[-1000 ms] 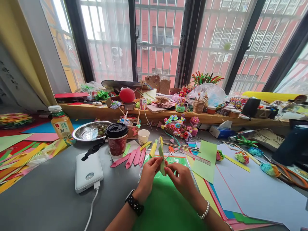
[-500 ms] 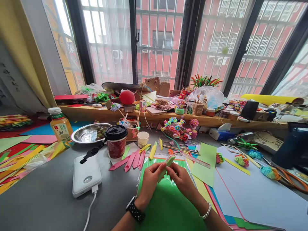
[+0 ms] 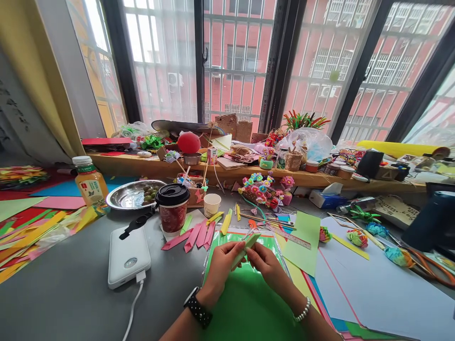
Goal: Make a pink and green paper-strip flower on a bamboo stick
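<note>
L hand (image 3: 221, 265) has fingers curled in, thumb & index pinched on a folded green strip (image 3: 251, 240); R hand (image 3: 267, 267) is part-closed too, thumb & fingertip nipping the same strip's R side, other fingers bent under. Strip sits tilted btwn the two hands, held up over a glossy green folder (image 3: 245, 303) that runs toward the table's (image 3: 71, 293) near edge. L of folder, pink strips (image 3: 194, 237) lie fanned out, w/ a lidded coffee cup (image 3: 172, 213) just behind & a white power bank (image 3: 128, 255) nearer the L edge, cable plugged in. Metal plate (image 3: 124, 203) w/ some round green fruit (image 3: 151, 194) & a juice bottle (image 3: 91, 184) stand toward the far L corner. Paper cup (image 3: 212, 206) is nr the far edge, crochet-look flowers (image 3: 259, 187) along that edge too. R of folder: light-green sheet (image 3: 304, 246), then big white sheets (image 3: 377, 279) toward the R edge, w/ a multicolour paper ball (image 3: 357, 237) on top
</note>
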Demonstrator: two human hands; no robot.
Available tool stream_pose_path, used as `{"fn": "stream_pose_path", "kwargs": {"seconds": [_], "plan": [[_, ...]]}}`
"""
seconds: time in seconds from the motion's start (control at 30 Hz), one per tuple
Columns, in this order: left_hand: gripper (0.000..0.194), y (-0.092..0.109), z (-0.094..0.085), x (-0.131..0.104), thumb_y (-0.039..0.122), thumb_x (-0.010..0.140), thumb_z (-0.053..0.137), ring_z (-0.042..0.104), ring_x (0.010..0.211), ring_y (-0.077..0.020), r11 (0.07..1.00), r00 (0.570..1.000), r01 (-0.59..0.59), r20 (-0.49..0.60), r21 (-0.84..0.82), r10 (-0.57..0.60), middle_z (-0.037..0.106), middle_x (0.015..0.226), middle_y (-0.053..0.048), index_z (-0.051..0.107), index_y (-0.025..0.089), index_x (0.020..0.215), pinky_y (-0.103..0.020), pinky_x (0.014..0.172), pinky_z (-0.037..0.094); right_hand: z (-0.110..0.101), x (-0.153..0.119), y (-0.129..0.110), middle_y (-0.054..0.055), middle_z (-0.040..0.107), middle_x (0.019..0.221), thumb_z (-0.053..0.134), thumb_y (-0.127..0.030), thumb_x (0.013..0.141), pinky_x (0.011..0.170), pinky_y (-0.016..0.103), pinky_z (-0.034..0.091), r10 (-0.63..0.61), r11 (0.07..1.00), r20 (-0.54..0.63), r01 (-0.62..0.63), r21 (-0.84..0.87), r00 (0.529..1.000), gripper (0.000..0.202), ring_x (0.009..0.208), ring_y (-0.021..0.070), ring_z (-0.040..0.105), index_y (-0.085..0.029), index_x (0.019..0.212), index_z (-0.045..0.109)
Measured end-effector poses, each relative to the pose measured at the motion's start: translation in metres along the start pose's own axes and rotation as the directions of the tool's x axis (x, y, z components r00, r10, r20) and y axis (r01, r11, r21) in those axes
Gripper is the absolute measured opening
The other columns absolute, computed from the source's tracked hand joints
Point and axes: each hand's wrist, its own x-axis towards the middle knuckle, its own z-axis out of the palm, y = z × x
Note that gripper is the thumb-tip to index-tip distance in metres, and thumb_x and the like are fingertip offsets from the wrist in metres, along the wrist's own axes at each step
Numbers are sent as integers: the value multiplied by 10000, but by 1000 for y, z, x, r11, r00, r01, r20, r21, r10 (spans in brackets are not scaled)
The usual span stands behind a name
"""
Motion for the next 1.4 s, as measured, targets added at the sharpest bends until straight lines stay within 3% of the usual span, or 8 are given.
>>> {"fn": "stream_pose_path", "kwargs": {"seconds": [0.13, 0.33, 0.5, 0.67, 0.8, 1.03, 1.4], "plan": [[280, 1, 0, 0, 399, 619, 668, 484, 449, -100, 999, 1000, 19, 19, -35, -19, 564, 464, 0, 707, 128, 678, -192, 426, 327, 0, 0, 2, -28, 455, 571, 420, -420, 832, 465, 209, 357, -16, 1000, -17, 15, -10, 1000, 301, 508, 94, 420, -168, 679, 481], [307, -2, -3, 5, 333, 570, 722, 602, 697, -184, 996, 995, 16, 101, -86, -7, 681, 722, -56, 698, 152, 818, -272, 647, 454, -4, 0, -5, -19, 484, 574, 443, -386, 825, 449, 207, 363, -46, 993, -155, 28, -113, 987, 271, 494, 96, 428, -160, 693, 512], [354, -3, -2, 5, 292, 524, 753, 625, 757, -216, 993, 993, 48, 113, -112, -35, 703, 744, -70, 693, 147, 841, -302, 715, 452, -2, -5, -5, 0, 531, 638, 493, -302, 808, 466, 214, 394, -213, 932, -345, 84, -354, 914, 153, 499, 101, 449, -170, 735, 520], [266, 0, 3, -2, 243, 582, 721, 608, 843, -208, 989, 993, -89, 73, -114, 98, 687, 885, -69, 683, 167, 833, -282, 756, 450, -1, -7, -5, 22, 539, 725, 480, -243, 819, 473, 214, 422, -329, 876, -326, 158, -456, 886, 120, 507, 96, 462, -174, 769, 564], [211, 1, 5, -4, 218, 597, 706, 606, 826, -204, 984, 984, -164, 56, -75, 168, 685, 833, -71, 675, 159, 797, -263, 726, 452, -1, -7, -5, 26, 551, 740, 490, -229, 815, 473, 216, 435, -350, 867, -331, 170, -469, 876, 97, 501, 95, 468, -176, 788, 567], [314, -5, 2, 2, 250, 549, 733, 585, 687, -172, 994, 995, -39, 90, -103, 48, 687, 822, -69, 685, 155, 845, -205, 505, 386, -2, -7, -3, 31, 571, 743, 497, -235, 816, 489, 228, 442, -376, 856, -348, 178, -485, 859, 100, 520, 104, 489, -180, 791, 577], [284, -1, 3, -4, 237, 567, 725, 588, 724, -191, 994, 997, 0, 72, -113, 8, 696, 761, -42, 707, 187, 846, -255, 615, 424, -1, -7, -2, 14, 552, 698, 519, -228, 803, 502, 225, 436, -344, 896, -375, 182, -404, 861, 92, 558, 115, 505, -183, 739, 568]]}}
